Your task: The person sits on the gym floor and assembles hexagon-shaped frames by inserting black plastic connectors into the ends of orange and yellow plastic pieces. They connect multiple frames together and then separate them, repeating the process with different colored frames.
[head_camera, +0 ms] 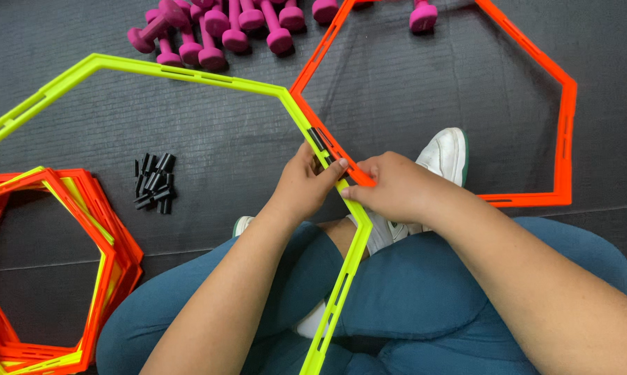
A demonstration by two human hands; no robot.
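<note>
bright, even overhead light, soft shadows, sharp focus, slight wide-angle bending

The yellow hexagon ring (188,73) runs off the left and bottom edges, while the hands hide where it meets the orange ring (563,125).

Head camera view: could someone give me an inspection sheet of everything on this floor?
Surface: dark ribbed rubber floor mat.
Job's things: yellow-green plastic hexagon ring and orange plastic hexagon ring, side by side, black clip at their shared edge.
Clutter: stack of orange and yellow hexagon rings; pile of small black clips; pink dumbbells.
Fingers: left hand and right hand pinch the rings' joined edges.
Cables: nothing seen.
Surroundings: teal trouser legs, white shoe.
</note>
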